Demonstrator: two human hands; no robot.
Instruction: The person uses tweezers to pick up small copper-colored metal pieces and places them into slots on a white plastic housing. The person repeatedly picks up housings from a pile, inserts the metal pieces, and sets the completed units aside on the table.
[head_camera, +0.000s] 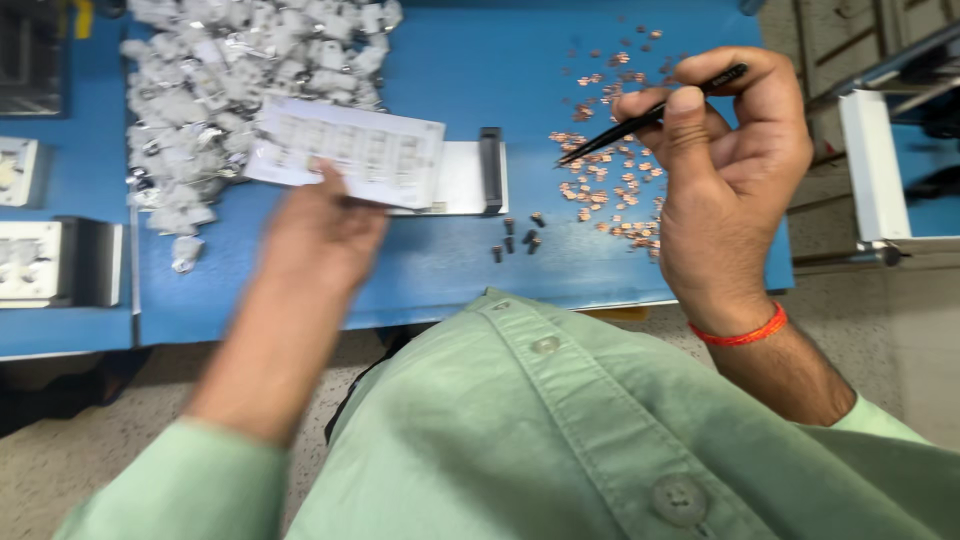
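Two hands above a blue bench
Right hand (725, 190) pinches black tweezers (650, 115) over scattered copper bits (605, 185); blurred left hand (320, 235) seemingly grips a white rectangular card (350, 150); white clips heap (240, 70) behind; dark screws (517, 237) between

A blue counter (450, 270) carried a heap of white plastic parts (240, 70) at upper left and a scatter of small copper pieces (605, 170) at right. A few dark screws (518, 238) lay near the front edge, just below a white block (462, 180) with a black bar (490, 168). White fixtures (30, 262) stood at far left. A white frame (872, 165) stood beside the counter at right.
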